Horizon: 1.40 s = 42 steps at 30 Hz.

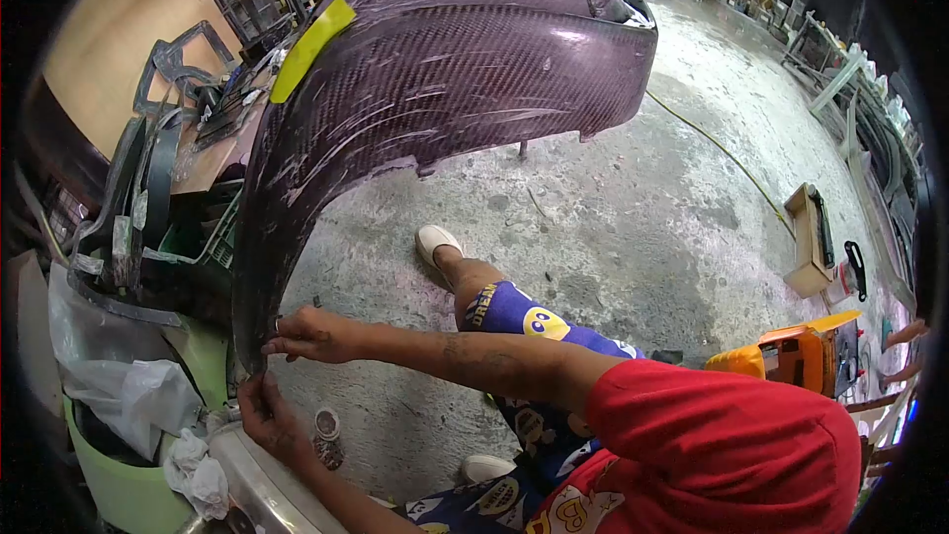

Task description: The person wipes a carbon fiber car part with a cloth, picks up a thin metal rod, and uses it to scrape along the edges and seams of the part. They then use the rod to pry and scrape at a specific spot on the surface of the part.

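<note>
A large glossy carbon-fibre car bumper (425, 89) with whitish scuff streaks curves from the upper right down to the lower left. Its narrow end hangs beside both hands. My left hand (274, 420) pinches the bottom tip of that end between thumb and fingers. Just above it, my right hand (321, 334) is closed with its fingertips against the bumper's edge; whatever it may hold is too small to make out. A yellow-green strip (314, 49) lies on the bumper's upper left surface.
Left stand a light-green bin (124, 485), a plastic bag (129, 376) and dark car parts (138, 178). A small cup (327, 423) sits on the floor near my left forearm. To the right are a cardboard box (811, 242), an orange case (786, 351) and a hose (727, 150).
</note>
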Each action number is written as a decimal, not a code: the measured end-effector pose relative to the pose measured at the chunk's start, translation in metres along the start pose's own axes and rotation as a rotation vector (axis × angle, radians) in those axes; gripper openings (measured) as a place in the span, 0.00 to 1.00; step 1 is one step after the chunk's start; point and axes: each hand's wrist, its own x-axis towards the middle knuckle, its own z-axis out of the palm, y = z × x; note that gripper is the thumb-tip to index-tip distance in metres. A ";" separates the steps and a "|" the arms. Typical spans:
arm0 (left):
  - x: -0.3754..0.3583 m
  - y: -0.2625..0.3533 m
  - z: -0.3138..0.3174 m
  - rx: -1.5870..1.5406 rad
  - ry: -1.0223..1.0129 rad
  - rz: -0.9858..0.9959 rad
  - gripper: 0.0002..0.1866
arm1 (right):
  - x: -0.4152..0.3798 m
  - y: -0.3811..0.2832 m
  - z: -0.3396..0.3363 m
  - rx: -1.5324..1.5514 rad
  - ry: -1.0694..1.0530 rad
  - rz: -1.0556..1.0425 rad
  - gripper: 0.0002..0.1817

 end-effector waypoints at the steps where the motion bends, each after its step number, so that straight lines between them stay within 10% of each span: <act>1: -0.001 0.000 -0.001 0.003 0.013 -0.030 0.12 | -0.001 -0.002 -0.001 -0.019 0.007 0.031 0.21; 17: -0.008 0.084 0.028 -0.103 0.208 0.045 0.20 | -0.017 -0.023 -0.043 -0.053 -0.111 -0.059 0.21; 42: -0.094 0.246 0.037 0.095 -0.314 0.146 0.15 | -0.070 -0.084 -0.162 -0.155 0.022 -0.059 0.34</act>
